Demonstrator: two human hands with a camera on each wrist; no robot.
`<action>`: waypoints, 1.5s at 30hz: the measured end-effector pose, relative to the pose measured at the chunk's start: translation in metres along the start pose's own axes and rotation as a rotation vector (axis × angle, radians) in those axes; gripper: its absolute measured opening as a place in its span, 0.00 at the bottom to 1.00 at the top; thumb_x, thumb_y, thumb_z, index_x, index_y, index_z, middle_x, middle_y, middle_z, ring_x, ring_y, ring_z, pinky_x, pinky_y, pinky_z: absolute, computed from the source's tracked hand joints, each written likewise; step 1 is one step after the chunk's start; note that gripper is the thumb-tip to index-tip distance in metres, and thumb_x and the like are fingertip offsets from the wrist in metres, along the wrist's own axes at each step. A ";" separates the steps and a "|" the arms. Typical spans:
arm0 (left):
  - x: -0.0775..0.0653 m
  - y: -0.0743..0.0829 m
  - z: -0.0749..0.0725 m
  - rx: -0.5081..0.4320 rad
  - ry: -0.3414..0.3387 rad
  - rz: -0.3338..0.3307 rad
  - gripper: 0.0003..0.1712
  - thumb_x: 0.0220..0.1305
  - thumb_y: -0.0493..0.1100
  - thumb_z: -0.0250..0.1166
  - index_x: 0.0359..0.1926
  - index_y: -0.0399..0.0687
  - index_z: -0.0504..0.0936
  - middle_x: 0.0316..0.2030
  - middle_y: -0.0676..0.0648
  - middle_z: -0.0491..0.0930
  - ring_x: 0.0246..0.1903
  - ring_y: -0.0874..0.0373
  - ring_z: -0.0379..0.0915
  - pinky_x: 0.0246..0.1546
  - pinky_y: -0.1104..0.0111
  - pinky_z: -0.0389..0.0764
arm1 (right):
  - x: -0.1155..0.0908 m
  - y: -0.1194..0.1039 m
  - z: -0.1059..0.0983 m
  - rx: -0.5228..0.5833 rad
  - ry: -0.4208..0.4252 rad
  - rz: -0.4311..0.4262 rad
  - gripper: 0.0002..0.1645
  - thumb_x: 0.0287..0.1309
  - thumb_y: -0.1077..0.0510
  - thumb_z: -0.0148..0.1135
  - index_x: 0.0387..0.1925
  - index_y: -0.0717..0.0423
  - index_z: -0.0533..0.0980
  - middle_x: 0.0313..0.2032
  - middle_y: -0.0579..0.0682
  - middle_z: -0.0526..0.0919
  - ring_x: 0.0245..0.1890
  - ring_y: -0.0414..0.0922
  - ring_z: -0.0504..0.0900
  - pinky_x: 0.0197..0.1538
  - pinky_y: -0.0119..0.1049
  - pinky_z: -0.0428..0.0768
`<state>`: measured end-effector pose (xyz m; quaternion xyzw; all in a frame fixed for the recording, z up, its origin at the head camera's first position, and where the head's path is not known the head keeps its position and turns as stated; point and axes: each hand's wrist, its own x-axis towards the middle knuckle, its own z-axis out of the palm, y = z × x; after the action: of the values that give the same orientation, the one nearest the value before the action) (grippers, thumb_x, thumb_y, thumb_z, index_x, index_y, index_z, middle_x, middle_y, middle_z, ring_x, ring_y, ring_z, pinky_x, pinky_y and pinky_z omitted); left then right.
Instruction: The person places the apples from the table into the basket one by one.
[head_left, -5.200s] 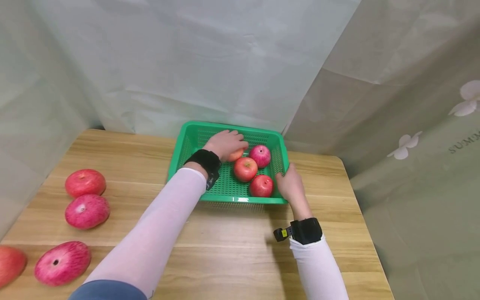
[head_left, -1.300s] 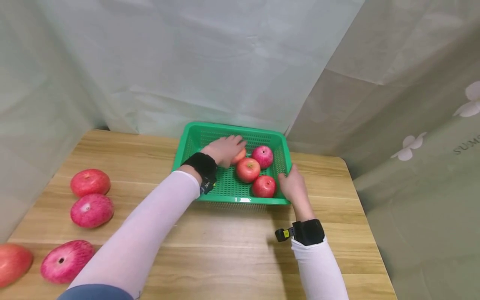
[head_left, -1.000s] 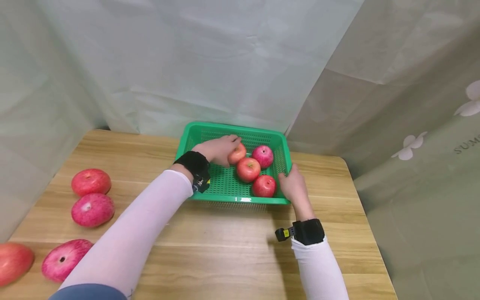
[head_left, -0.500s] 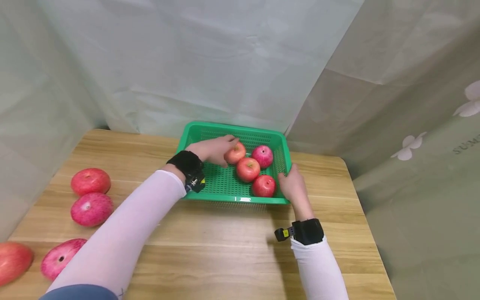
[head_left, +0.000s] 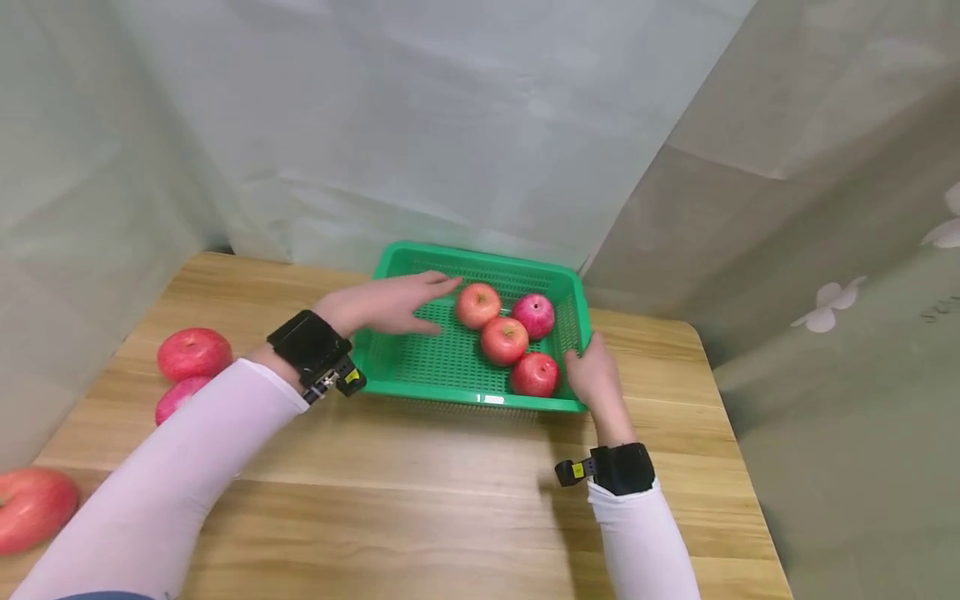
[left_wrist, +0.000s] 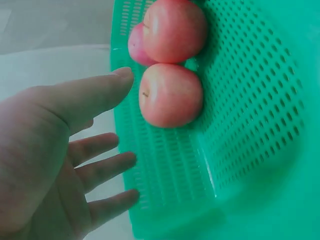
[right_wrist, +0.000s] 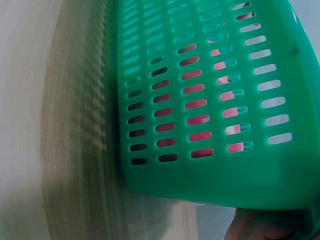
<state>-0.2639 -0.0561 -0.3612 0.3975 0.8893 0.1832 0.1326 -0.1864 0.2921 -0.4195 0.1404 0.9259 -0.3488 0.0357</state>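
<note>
The left hand (head_left: 390, 305) hangs, fingers wide, near an apple (head_left: 477, 306), the right hand (head_left: 594, 375) grips the basket (head_left: 442, 392), and curtain lettering (head_left: 941, 310) is blurred.

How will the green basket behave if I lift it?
The green basket looks slotted, so it's probably light for its size. Its rounded apples may roll if it tilts. It could dip toward the right, where they cluster.
</note>
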 end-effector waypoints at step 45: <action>-0.198 -0.052 0.002 0.047 0.401 -0.069 0.35 0.63 0.38 0.78 0.71 0.45 0.80 0.69 0.36 0.75 0.67 0.35 0.71 0.68 0.73 0.67 | -0.005 0.014 -0.015 0.038 0.012 0.042 0.36 0.78 0.53 0.48 0.76 0.71 0.55 0.64 0.73 0.73 0.61 0.66 0.76 0.59 0.62 0.79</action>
<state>-0.1689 -0.2374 -0.3676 0.3253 0.9150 0.2334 -0.0503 -0.1769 0.3110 -0.4166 0.1627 0.9162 -0.3645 0.0349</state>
